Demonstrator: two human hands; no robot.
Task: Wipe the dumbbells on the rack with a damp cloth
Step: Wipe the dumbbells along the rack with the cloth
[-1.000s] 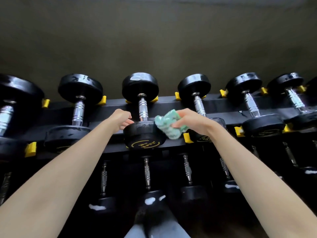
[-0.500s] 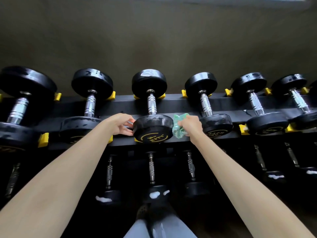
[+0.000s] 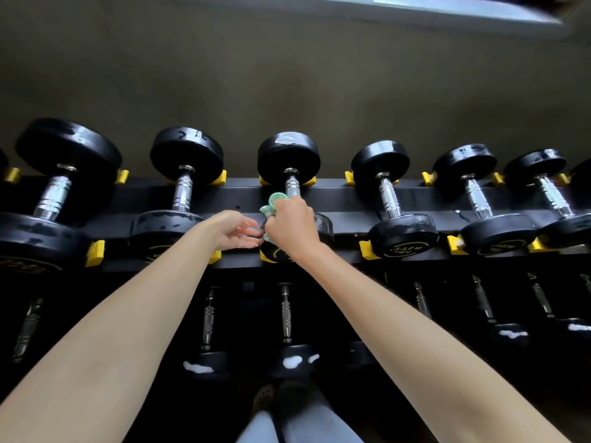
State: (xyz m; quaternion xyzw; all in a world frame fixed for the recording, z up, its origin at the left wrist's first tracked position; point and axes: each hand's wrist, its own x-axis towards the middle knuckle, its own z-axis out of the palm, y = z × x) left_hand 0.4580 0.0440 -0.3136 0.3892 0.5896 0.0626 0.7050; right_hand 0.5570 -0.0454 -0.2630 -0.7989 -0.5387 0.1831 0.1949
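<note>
At the bottom centre of the frame the person's pale grey trouser legs (image 3: 297, 426) are cut off by the edge. Just above them the lower-tier dumbbells (image 3: 295, 359) sit in deep shadow. Their chrome handles and white smears on the heads show, and little else.

In mid-frame the left hand (image 3: 235, 230) lies loose, fingers relaxed and slightly spread, holding nothing. Half a second ago it rested against the left edge of the near head. Whether its fingertips touch now is masked by the right hand (image 3: 289, 227).

That hand is fisted round the crumpled mint-green damp cloth (image 3: 272, 202), which pokes out at the fist's upper left. It has come from the right flank of the near head, up and over, to the base of the ribbed chrome handle (image 3: 291, 186). This belongs to the middle black rubber-headed dumbbell (image 3: 288, 156), on the upper tier of the black steel rack (image 3: 351, 199).

I judge the near head done and the wipe passing to the handle. The glossy far head and the neighbours to the right are probably still to come.

The near head (image 3: 323, 225) is mostly covered by fist and wrist, with only its right rim and a scrap of yellow print showing. How far the cloth wraps the handle cannot be told. The dumbbells at the far left and right edges are cropped.
</note>
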